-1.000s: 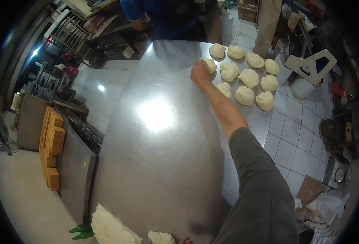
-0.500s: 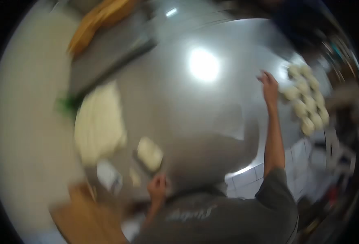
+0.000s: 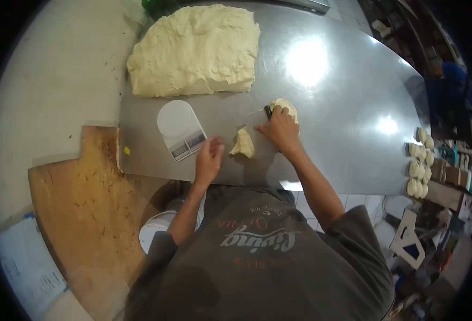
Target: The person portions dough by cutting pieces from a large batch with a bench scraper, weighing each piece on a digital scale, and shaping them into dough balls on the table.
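Note:
My right hand [image 3: 283, 131] reaches over a lump of dough [image 3: 289, 105], its fingers curled at a black-handled dough scraper [image 3: 268, 112] whose thin blade points left. The thumb sticks out to the left. Between my hands lies a small torn piece of dough [image 3: 243, 144]. My left hand [image 3: 209, 158] hovers beside the white kitchen scale [image 3: 178, 125], loosely bent, fingers apart, with nothing visible in it. Nothing rests on the scale's round plate. A large slab of dough [image 3: 196, 51] spreads across the back left of the table.
The steel table [image 3: 343, 144] stretches to the right, where several dough balls [image 3: 419, 163] stand in rows at its edge. A wooden board [image 3: 91, 198] adjoins the table at the left. Below are a white bucket [image 3: 153, 231] and a white plastic chair [image 3: 407, 241].
The view has swung and sharpened. My right hand has come back from beside the dough balls to the dough lump and scraper. My left hand is now beside the scale.

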Tool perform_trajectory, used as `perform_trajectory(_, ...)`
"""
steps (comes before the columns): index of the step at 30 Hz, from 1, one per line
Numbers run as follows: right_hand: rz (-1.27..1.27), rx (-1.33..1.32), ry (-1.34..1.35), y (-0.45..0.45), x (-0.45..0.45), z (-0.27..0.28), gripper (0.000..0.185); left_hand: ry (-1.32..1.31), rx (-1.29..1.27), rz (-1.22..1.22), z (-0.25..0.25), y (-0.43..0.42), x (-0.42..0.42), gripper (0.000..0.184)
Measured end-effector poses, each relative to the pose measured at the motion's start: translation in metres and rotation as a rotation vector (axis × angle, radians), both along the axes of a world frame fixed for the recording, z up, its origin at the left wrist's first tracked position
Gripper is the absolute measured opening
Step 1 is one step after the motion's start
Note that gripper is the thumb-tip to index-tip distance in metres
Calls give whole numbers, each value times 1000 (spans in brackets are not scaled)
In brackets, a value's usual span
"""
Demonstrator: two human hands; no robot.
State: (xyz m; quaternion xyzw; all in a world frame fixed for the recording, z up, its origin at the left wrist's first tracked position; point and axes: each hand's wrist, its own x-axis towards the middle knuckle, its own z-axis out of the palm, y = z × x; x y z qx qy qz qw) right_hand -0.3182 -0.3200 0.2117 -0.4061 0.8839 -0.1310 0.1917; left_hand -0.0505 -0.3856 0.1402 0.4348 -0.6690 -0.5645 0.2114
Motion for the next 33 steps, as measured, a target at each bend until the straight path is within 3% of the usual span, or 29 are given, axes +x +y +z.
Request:
perform_trajectory(1, -28, 93, -40, -8, 1, 5, 77, -10, -22, -73, -1, -5, -9, 48)
perform_trajectory(4, -10, -134, 189, -2, 27, -19, 92, -38, -62, -233, -10, -7, -25, 71)
perform_trajectory(7, -146, -113, 188, 2, 55, -24, 102, -93, -151, -334, -21, -10, -41, 100)
perform_trajectory(10, -208, -114, 150, 14, 62, -17, 104, -223, -334, -450, -9, -8, -45, 123)
perform_trajectory(13, -279, -156, -60, 25, 55, -24, 104, -247, -421, -486, -2, -3, -52, 140)
perform_trajectory(16, -173, -364, -201, 30, 43, -33, 93, -250, -489, -454, -5, 7, -63, 151)
perform_trajectory(17, -106, -208, -191, 36, 40, -33, 70, -275, -491, -426, -4, 13, -67, 154)
perform_trajectory(20, -185, -433, -236, 61, 11, -10, 48, -445, -588, -431, 6, 33, -88, 159)
perform_trajectory(21, -385, -552, -363, 68, -3, 3, 34, -526, -631, -440, 9, 41, -96, 160)
perform_trajectory(22, -416, -797, -499, 75, -25, -5, 38, -555, -612, -419, 13, 45, -104, 153)
perform_trajectory(23, -453, -738, -643, 78, -43, 17, 44, -586, -597, -404, 17, 44, -113, 147)
perform_trajectory(26, -231, -495, -834, 75, -103, -39, 52, -547, -448, -470, 3, 7, -131, 116)
perform_trajectory(27, -196, -426, -766, 75, -116, -56, 56, -514, -369, -508, -4, -6, -131, 105)
perform_trajectory(29, -118, -285, -628, 74, -133, -81, 66, -564, -218, -777, 70, -37, -141, 71)
perform_trajectory(31, -106, -298, -665, 70, -145, -85, 64, -592, -416, -689, 153, -40, -134, 65)
perform_trajectory(33, -123, -233, -717, 75, -146, -81, 62, -650, -646, -617, 174, -19, -112, 62)
